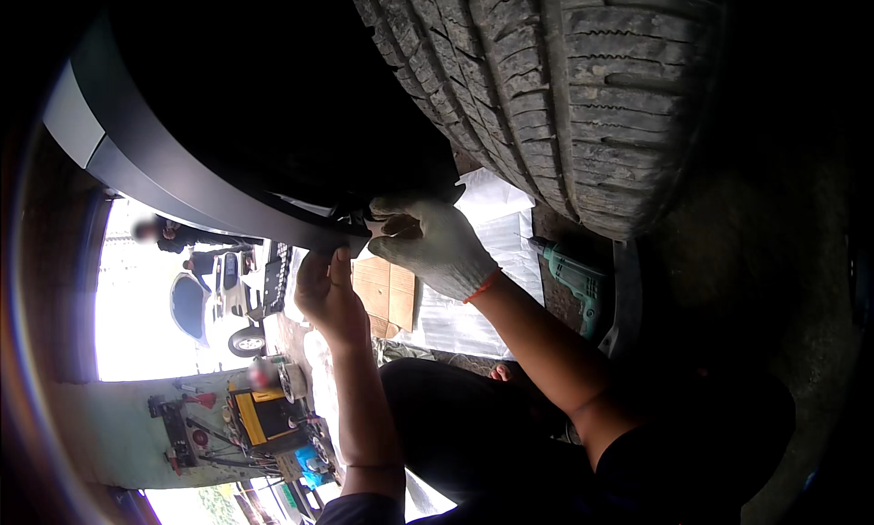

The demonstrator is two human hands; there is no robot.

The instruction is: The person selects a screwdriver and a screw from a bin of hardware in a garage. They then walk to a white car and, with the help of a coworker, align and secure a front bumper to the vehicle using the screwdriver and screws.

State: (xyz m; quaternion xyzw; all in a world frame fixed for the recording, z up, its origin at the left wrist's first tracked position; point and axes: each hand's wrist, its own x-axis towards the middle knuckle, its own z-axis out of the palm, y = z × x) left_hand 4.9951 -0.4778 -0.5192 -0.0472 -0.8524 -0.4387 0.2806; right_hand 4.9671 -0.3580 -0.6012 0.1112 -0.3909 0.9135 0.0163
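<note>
The left hand (330,297) is bare. Its fingers are bent, and one fingertip rests against the lower edge of the grey panel (214,183), close to the panel's narrow end. The rest of its grip is partly hidden; whether it pinches the edge cannot be told.

The right hand (444,250) wears a pale knitted glove with an orange cuff (482,285). It is half closed: thumb and forefinger curve toward the panel end, with a gap visible between them. The fingertips are at the dark parts beside that end; whether they grip anything cannot be told.

The panel is located to the left of the tyre (546,97), along the edge of a dark hollow. Its long axis is a curve, running from the upper left of the view down to the right. The narrow end points lower right and lies between the two hands.

A cardboard piece (387,293) lies beyond the hands, on a silvery sheet (482,329). A green drill (578,279) lies just beside the sheet, below the tyre in the view. A white car (232,293) stands outside, in the bright opening at left.
</note>
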